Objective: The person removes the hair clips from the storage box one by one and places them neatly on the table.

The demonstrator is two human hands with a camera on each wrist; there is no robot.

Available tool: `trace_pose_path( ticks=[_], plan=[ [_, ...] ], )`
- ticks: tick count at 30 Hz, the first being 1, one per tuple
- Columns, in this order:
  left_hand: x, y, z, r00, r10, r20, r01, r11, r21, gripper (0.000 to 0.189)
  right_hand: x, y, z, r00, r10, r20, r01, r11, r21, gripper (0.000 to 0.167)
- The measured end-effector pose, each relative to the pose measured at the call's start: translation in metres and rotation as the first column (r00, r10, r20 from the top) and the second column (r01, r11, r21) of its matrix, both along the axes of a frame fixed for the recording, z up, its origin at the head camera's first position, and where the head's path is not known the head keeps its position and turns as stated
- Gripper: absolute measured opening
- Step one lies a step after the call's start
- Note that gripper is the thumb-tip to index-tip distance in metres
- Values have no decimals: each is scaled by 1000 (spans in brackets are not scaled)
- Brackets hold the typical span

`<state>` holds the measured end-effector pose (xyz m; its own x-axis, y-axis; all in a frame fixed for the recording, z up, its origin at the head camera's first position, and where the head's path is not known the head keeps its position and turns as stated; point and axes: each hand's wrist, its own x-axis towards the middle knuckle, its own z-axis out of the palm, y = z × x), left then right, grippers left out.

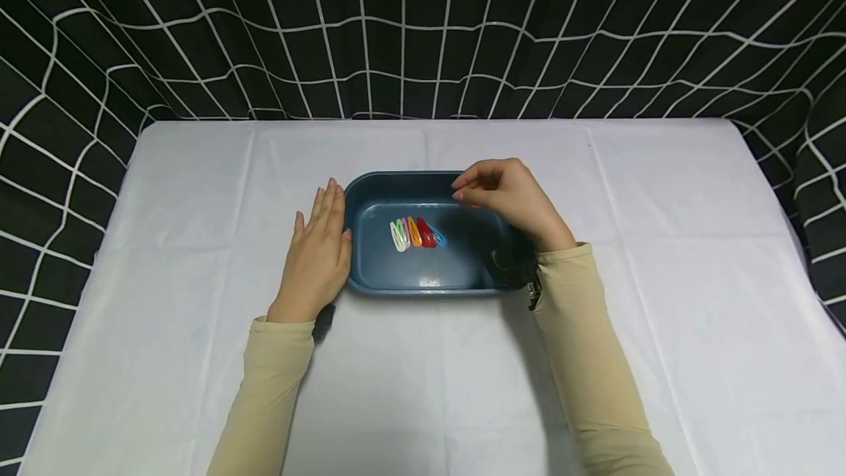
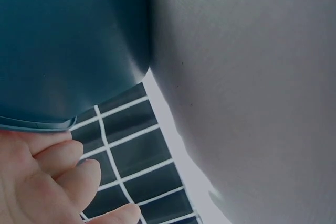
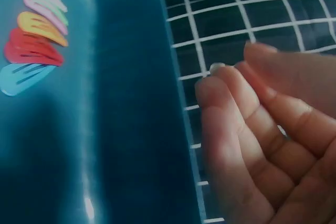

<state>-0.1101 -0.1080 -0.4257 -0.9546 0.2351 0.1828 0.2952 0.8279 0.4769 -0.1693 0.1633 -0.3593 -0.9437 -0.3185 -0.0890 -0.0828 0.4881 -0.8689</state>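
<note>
A row of snap hair clips (image 1: 414,233) lies on the floor of a dark blue tray (image 1: 456,270). From left to right they run white, green, pink, orange (image 3: 39,27), red (image 3: 32,50) and blue (image 3: 23,78), some overlapping. My left hand (image 1: 316,255) rests against the tray's left end, fingers straight; its fingertips show just under the rim in the left wrist view. Over the tray's right part, near the back rim, my right hand (image 1: 505,193) hovers with loosely bent fingers. A gap shows between its thumb (image 3: 294,72) and fingers, and nothing is seen between them.
The tray stands on a white cloth-covered table (image 1: 185,270). Black cloth with a white grid (image 1: 423,35) rises behind the table and along both sides. Dark wrist-worn gear (image 1: 324,323) shows at both cuffs.
</note>
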Motion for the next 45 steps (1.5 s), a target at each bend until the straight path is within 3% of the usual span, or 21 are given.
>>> trace_pose_path(
  ticks=[8,14,21,40,45],
  plan=[
    [0,0,1,1000,-9,2,9,1000,-3,55,-7,-8,-18,995,94,44,-93,995,-17,15],
    [0,-1,0,1000,-2,-8,2,1000,4,55,-10,-14,-23,990,129,53,-133,988,78,11],
    [1,0,1,1000,-7,-1,7,1000,0,55,-10,-22,-31,985,147,87,-160,970,180,8],
    [1,2,0,1000,-8,-12,8,1000,13,55,-12,-20,-42,974,133,184,-177,953,248,8],
    [1,1,1,1000,-6,-7,6,1000,9,55,-13,-22,-44,976,149,161,-191,939,287,6]
  ],
)
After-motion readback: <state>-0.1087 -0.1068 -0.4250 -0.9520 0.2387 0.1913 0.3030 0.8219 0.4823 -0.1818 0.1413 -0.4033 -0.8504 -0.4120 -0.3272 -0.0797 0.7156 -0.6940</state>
